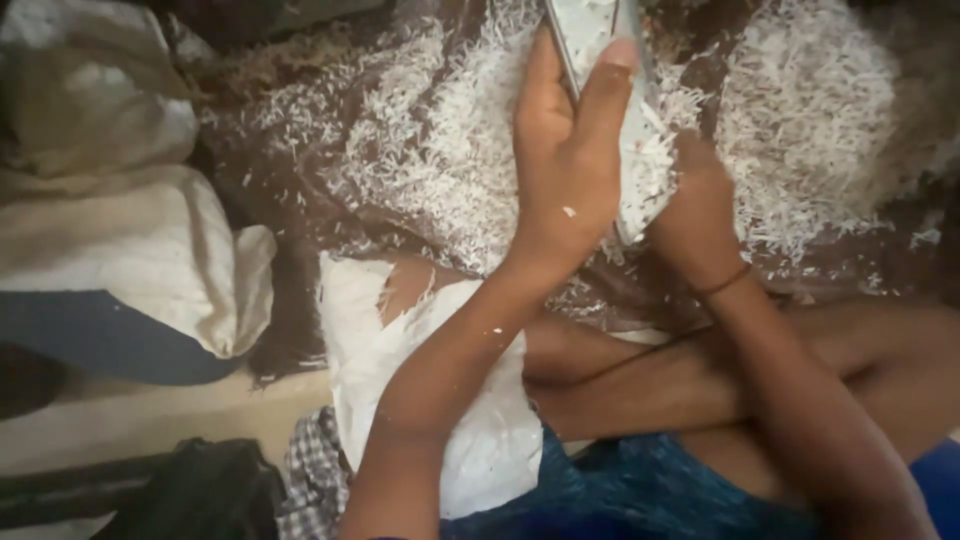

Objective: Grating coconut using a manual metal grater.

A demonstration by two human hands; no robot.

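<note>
Scene: shreds (pixel 450 170), white and fine, heaped over a brown cloth (pixel 300 230); a person sits cross-legged at its near edge, seen from their own head.
Grater: a long, pale metal blade (pixel 600 40) rises from the lap toward the top of the cloth, caked with white flakes; its upper end runs out of view.
Left hand: the left hand (pixel 565 160) is wrapped round the blade, thumb on one face and fingers laid along the other, closed firmly on it.
Right hand: the right hand (pixel 695 215), a thin band at the wrist, presses at the blade's lower edge on the side away from the left hand; it looks closed on something white, but what it grips cannot be told, since flakes and blur hide it.
Beside the cloth: a torn white sheet (pixel 440 400) lies over the near knee, just below the cloth's edge; pale sacks (pixel 130 250) sit well to the left of the cloth.
Doing it well: judged from this grip, the left hand should keep the blade steady and tilted over the cloth so flakes fall onto the heap, not the lap.
Care: fingertips of the right hand sit very near the cutting edge; short, even strokes with the knuckles kept back would seem safest.
</note>
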